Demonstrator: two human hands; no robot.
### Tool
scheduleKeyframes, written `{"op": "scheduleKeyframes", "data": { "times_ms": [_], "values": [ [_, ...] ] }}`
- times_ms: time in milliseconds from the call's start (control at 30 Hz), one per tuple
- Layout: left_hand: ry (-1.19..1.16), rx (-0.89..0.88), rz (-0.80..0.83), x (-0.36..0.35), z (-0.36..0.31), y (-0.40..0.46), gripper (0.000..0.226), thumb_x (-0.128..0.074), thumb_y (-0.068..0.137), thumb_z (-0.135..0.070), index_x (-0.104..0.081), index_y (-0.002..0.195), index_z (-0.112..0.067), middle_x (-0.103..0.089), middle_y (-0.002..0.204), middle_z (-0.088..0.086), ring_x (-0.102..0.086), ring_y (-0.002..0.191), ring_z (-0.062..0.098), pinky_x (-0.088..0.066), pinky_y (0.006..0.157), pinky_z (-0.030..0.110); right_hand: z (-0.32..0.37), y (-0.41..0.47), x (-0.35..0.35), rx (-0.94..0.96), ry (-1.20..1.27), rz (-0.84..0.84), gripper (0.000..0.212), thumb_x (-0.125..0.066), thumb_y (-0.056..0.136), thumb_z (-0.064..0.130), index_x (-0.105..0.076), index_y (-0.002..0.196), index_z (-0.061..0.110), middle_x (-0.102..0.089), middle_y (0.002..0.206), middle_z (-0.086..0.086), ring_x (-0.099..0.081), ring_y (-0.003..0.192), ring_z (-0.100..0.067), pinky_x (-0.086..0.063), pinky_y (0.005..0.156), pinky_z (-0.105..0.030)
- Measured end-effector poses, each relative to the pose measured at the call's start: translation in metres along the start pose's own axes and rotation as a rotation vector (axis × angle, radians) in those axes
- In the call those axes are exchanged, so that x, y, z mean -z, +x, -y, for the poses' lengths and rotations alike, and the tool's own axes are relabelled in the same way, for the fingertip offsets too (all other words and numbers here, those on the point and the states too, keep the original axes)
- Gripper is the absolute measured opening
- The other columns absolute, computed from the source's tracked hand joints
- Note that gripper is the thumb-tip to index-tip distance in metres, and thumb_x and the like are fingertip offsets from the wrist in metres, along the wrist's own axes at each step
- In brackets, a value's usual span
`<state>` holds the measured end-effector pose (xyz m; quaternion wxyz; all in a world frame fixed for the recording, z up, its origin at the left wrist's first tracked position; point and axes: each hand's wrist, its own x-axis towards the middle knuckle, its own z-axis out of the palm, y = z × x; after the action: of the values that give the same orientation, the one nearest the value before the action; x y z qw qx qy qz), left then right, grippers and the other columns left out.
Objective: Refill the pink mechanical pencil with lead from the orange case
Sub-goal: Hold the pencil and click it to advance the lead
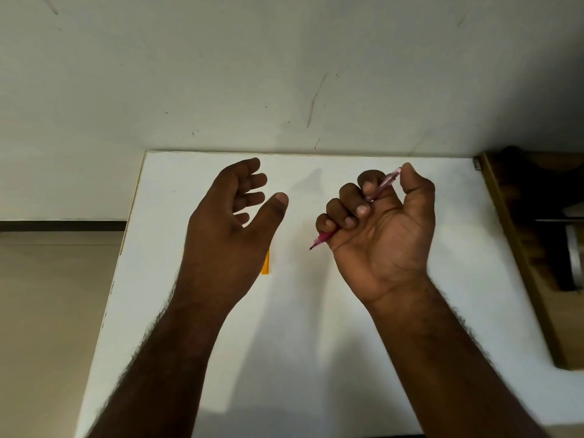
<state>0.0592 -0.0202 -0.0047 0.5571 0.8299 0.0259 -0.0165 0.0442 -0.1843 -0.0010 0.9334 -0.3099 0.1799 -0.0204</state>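
Item 1: right hand [382, 222], held above the worktop [316, 327], palm twd camera. Fingers are curled tight round the pink mechanical pencil [377, 188]; thumb tip is set at the pencil's upper end. Pencil is held at a slant, clear barrel end up-right by the thumb, pink tip end pointed down-left, seen protruding below the little finger. Tip is not touching the worktop as far as can be told.

Item 2: left hand [235, 216], raised over the worktop's left part, fingers loosely spread and relaxed, nothing held. Well apart from right hand.

Item 3: orange case [266, 263], laid flat on the worktop, mostly hidden behind the left hand's wrist edge; only a narrow strip is seen. Lid state cannot be told.

Item 4: worktop, white, set against a pale scuffed wall [284, 74]. Brown wooden furniture [518, 248] is seen at right, dark, detail unclear.
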Motion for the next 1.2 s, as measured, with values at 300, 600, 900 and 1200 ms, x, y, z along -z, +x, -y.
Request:
{"op": "scheduleKeyframes", "data": {
  "times_ms": [300, 600, 900, 1200],
  "values": [
    [0.001, 0.002, -0.004, 0.0008, -0.0001, 0.0001, 0.044, -0.069, 0.089, -0.04, -0.056, 0.131, -0.037, -0.065, 0.117, -0.026, -0.06, 0.101, -0.016, -0.041, 0.074, -0.003, -0.0015, -0.0001, 0.0008, -0.012, -0.007, 0.002, 0.046, -0.033, 0.097, 0.049, -0.045, 0.068, 0.016, -0.03, 0.058, 0.001, -0.021, 0.056, -0.018, -0.028, 0.058, -0.033],
    [-0.007, 0.005, 0.002, 0.0009, -0.0001, 0.0, 0.044, -0.069, 0.09, -0.039, -0.056, 0.131, -0.037, -0.065, 0.119, -0.025, -0.06, 0.102, -0.014, -0.043, 0.076, -0.001, -0.002, 0.0005, 0.0009, -0.023, 0.008, -0.004, 0.047, -0.034, 0.097, 0.05, -0.046, 0.068, 0.016, -0.03, 0.058, 0.001, -0.018, 0.057, -0.018, -0.028, 0.058, -0.033],
    [0.002, 0.008, 0.0, -0.0002, -0.0002, -0.0003, 0.045, -0.069, 0.089, -0.04, -0.056, 0.132, -0.036, -0.066, 0.118, -0.025, -0.06, 0.102, -0.014, -0.043, 0.075, -0.002, -0.002, 0.0007, 0.0018, -0.009, -0.002, -0.017, 0.046, -0.033, 0.098, 0.048, -0.046, 0.068, 0.016, -0.031, 0.057, 0.001, -0.019, 0.055, -0.017, -0.027, 0.058, -0.033],
    [0.015, 0.008, 0.001, -0.0005, -0.0018, 0.0001, 0.044, -0.068, 0.09, -0.041, -0.054, 0.132, -0.039, -0.065, 0.119, -0.027, -0.058, 0.101, -0.019, -0.041, 0.073, -0.005, -0.0005, 0.0006, 0.0009, -0.002, -0.017, -0.009, 0.045, -0.034, 0.097, 0.046, -0.045, 0.067, 0.015, -0.031, 0.057, 0.001, -0.019, 0.055, -0.018, -0.027, 0.057, -0.033]
  ]
}}
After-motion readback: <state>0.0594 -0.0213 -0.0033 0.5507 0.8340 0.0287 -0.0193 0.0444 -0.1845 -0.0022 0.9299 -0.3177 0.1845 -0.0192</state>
